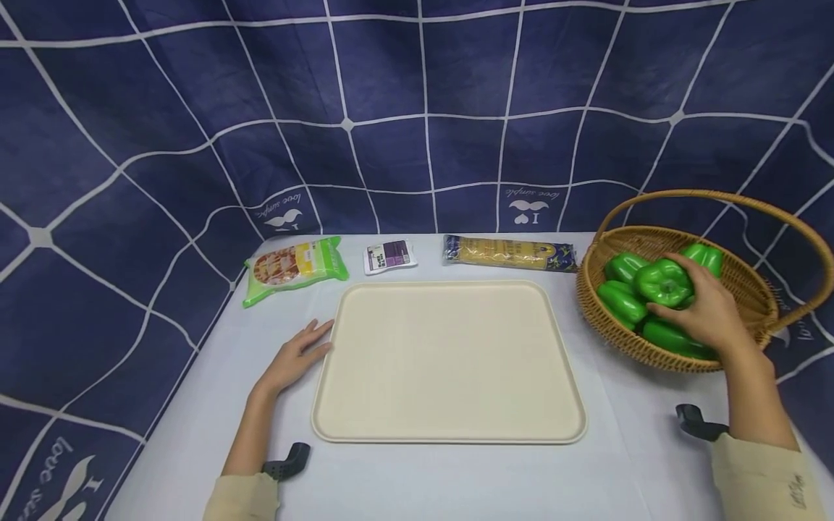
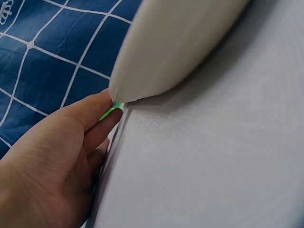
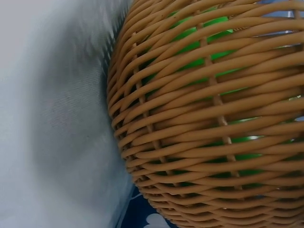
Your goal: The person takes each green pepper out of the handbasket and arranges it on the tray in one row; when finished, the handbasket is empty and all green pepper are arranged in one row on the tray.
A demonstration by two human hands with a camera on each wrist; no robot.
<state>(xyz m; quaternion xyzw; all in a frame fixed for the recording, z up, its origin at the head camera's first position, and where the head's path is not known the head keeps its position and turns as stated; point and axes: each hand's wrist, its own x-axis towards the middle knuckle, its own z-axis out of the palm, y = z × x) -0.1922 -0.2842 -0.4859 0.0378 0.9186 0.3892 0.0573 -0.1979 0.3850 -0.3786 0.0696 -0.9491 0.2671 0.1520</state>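
Note:
In the head view my right hand (image 1: 712,307) reaches into a wicker basket (image 1: 606,340) at the right. Its thumb and fingers grip a green bell pepper (image 1: 663,282) on top of several other green bell peppers (image 1: 620,302). The right wrist view shows only the basket's woven side (image 3: 213,104), with green showing through the gaps; that hand is hidden there. My left hand (image 1: 295,360) lies at the left edge of a cream rectangular tray (image 1: 449,362), fingers extended. From the left wrist, the fingertips (image 2: 116,114) are right at the tray's rim (image 2: 161,52).
Behind the tray lie a green food bag (image 1: 296,268), a small white-and-purple packet (image 1: 389,256) and a long yellow-and-blue pasta pack (image 1: 511,252). The basket's tall handle (image 1: 736,197) arches over its far side. A blue checked cloth (image 1: 391,159) hangs behind the white table.

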